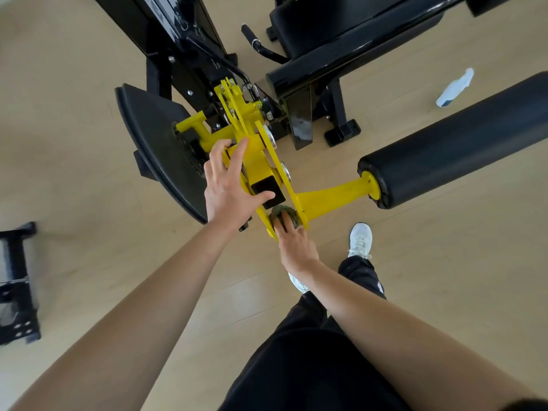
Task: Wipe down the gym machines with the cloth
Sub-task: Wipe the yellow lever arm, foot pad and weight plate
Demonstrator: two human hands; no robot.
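Now right hand (pixel 296 244) presses cloth (pixel 285 209) on yellow arm (pixel 329 198), left hand (pixel 226 194) touching.

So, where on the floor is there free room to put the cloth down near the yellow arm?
Bare floor lies left of the black curved plate, up to the black stand, and right of the shoe, below the roller pad. It is crowded at the yellow arm, where the left hand rests and the right hand presses the cloth.
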